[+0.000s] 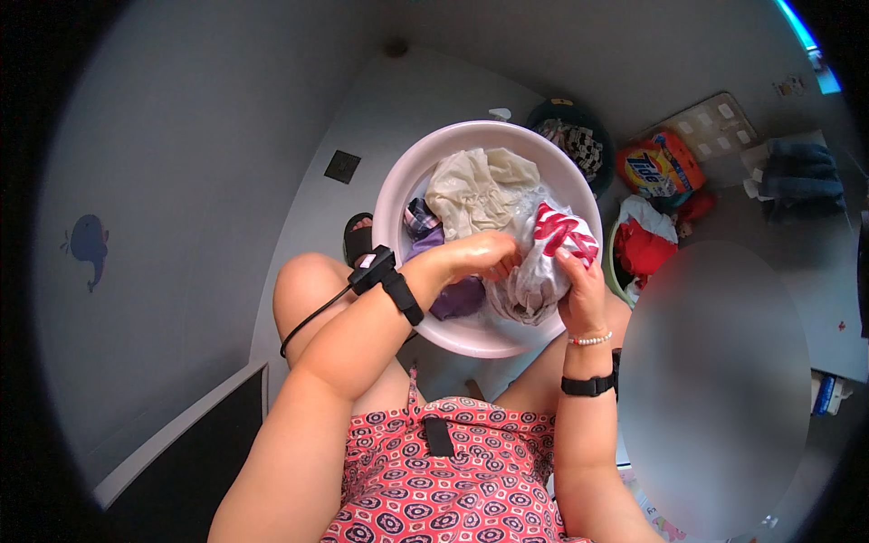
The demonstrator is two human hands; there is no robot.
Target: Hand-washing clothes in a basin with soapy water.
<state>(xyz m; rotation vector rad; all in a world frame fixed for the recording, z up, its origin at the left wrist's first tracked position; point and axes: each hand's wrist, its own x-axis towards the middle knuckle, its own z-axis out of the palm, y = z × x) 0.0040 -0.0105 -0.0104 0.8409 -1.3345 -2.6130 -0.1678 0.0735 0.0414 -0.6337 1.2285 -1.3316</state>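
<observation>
My right hand (580, 288) grips a wet white garment with red lettering (560, 234), its thumb lying on top of the bunched cloth. The cloth's lower part looks greyish and soaked. My left hand (478, 254) is at the left side of this garment with its fingers curled; whether they pinch the cloth is hidden. Both hands are over a round pink basin (485, 345). Inside the basin, a cream garment (475, 186) lies toward the far side, and purple cloth (458, 298) is partly under my left hand. A plaid piece (421, 216) rests against the left wall, with suds near the middle.
A dark tub (606, 182) of clothes stands behind the basin, and a green tub (614, 261) with red and white clothes is at right. Nearby are an orange Tide bag (658, 166) and folded jeans (801, 170). A floor drain (341, 167) lies left. A blurred patch covers the right.
</observation>
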